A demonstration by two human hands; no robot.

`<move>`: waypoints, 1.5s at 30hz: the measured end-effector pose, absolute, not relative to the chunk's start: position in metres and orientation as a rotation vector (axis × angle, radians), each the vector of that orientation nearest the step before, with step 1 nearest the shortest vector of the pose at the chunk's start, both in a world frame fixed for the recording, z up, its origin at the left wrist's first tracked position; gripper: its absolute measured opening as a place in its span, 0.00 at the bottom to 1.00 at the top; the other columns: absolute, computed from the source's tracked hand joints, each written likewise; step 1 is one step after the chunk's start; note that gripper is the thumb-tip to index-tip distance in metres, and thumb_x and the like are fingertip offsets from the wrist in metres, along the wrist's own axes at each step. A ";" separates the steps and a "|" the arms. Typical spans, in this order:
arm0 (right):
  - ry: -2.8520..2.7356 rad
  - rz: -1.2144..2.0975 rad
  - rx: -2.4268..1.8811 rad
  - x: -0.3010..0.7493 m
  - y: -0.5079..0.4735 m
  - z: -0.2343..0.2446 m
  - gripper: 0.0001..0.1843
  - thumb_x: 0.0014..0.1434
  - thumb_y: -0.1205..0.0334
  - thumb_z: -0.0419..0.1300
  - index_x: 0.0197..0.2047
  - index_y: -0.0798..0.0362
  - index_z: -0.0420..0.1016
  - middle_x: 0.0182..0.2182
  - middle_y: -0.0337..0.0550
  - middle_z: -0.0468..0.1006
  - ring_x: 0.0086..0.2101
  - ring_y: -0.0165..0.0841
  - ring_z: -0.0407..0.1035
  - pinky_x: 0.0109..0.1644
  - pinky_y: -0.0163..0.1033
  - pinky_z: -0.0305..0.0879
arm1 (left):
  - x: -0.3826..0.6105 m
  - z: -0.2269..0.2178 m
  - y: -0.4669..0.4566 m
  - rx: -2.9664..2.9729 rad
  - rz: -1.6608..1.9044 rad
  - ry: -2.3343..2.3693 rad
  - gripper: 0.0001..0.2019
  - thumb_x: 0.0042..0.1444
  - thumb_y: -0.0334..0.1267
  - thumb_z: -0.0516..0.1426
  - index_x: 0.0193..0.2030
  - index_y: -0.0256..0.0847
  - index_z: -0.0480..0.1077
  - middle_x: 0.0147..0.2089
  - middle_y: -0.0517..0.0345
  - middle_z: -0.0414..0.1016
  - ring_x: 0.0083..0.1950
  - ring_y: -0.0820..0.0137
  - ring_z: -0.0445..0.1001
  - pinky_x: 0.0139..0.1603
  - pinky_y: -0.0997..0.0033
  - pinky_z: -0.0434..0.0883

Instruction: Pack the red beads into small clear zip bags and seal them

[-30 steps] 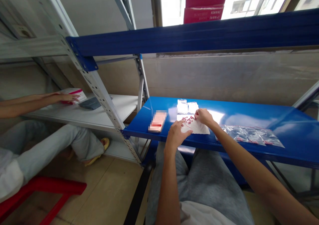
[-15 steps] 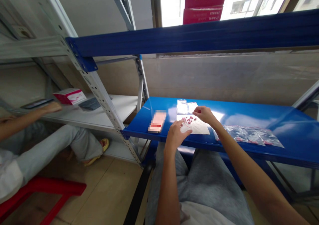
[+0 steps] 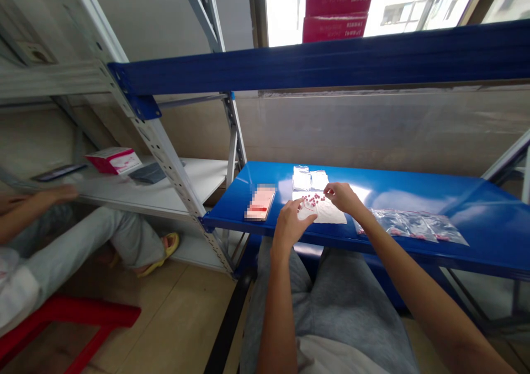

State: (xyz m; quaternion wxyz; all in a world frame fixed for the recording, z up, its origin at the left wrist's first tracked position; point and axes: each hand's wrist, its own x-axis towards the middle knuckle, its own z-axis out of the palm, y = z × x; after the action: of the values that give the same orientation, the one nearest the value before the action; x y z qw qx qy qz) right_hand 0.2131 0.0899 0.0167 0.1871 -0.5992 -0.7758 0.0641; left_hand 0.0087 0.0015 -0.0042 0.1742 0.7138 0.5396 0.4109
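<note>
On the blue shelf, small red beads (image 3: 314,198) lie scattered over a white sheet (image 3: 334,215). At the sheet's left side my left hand (image 3: 290,222) curves its thumb and fingers around a small clear zip bag (image 3: 307,208) with a red line along its mouth. My right hand (image 3: 343,197) hovers at the right edge of the beads, thumb and fingertips pinched together; whatever is between them is too small to make out. Behind the sheet lie shiny clear packets (image 3: 302,179). To the right of my right forearm, several clear zip bags (image 3: 414,225) with red contents overlap in a row.
A pink phone-like slab (image 3: 260,203), partly blurred out, lies left of the sheet. A white-and-pink box (image 3: 115,160) and a dark pouch (image 3: 149,173) are on the neighbouring white shelf. Another person's arm (image 3: 37,200) rests there, beside a red stool (image 3: 78,310). A blue beam (image 3: 314,62) crosses above.
My right hand has moved slightly right and down, staying pinched beside the beads. My left hand is nearly still around the bag. The other person's hand has drawn back left.
</note>
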 end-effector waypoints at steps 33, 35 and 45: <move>-2.091 0.343 -1.474 0.215 0.078 0.010 0.11 0.62 0.60 0.60 0.38 0.55 0.83 0.31 0.47 0.83 0.32 0.36 0.72 0.36 0.37 0.62 | 0.008 -0.003 0.000 2.012 1.176 1.493 0.27 0.53 0.39 0.70 0.59 0.41 0.73 0.47 0.52 0.77 0.49 0.61 0.77 0.54 0.60 0.73; -2.132 0.432 -1.314 0.208 0.066 0.021 0.11 0.62 0.58 0.59 0.37 0.54 0.82 0.30 0.45 0.82 0.31 0.35 0.71 0.36 0.37 0.61 | 0.009 -0.003 0.000 2.015 1.192 1.477 0.27 0.53 0.39 0.70 0.59 0.41 0.73 0.47 0.52 0.77 0.49 0.61 0.76 0.53 0.61 0.73; -2.153 0.779 -0.956 0.219 -0.045 0.066 0.16 0.64 0.48 0.62 0.38 0.52 0.79 0.35 0.44 0.81 0.34 0.34 0.72 0.36 0.37 0.66 | 0.006 -0.001 -0.003 1.973 1.193 1.481 0.27 0.53 0.41 0.70 0.59 0.41 0.73 0.48 0.53 0.77 0.49 0.62 0.77 0.53 0.61 0.73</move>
State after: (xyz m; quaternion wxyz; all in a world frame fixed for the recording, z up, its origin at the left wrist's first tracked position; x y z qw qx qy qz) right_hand 0.2190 -0.0455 0.0655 0.3243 -0.3644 -0.8208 0.2972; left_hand 0.0056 -0.0025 -0.0009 0.1992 0.7055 0.5297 0.4266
